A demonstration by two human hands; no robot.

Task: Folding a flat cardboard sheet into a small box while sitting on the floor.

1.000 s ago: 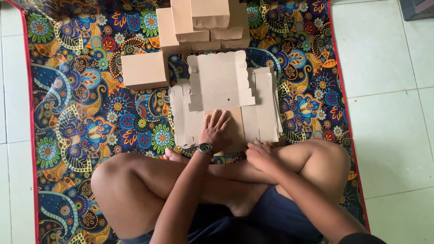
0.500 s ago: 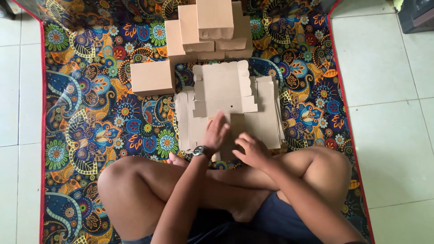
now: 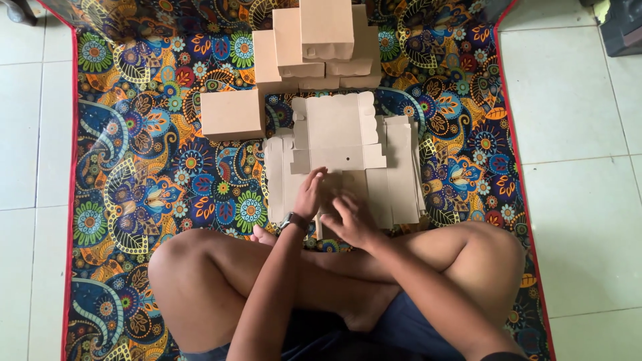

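Note:
I sit cross-legged on a patterned mat (image 3: pixel 134 174). In front of my knees lies a pile of flat, unfolded brown cardboard box blanks (image 3: pixel 394 180), with one scallop-edged blank (image 3: pixel 338 130) on top. My left hand (image 3: pixel 309 194), with a dark watch on the wrist, rests fingers-forward on the near edge of the pile. My right hand (image 3: pixel 351 219) hovers just beside it, fingers spread over the same near edge. Neither hand grips anything that I can see.
A folded brown box (image 3: pixel 232 113) stands left of the pile. Several more folded boxes (image 3: pixel 314 40) are stacked at the far side of the mat. White floor tiles (image 3: pixel 575 134) surround the mat. A dark object (image 3: pixel 625 27) sits at the top right.
Both hands have drawn closer together at the near edge of the pile. The view has shifted, so the boxes sit a little more to the right and lower.

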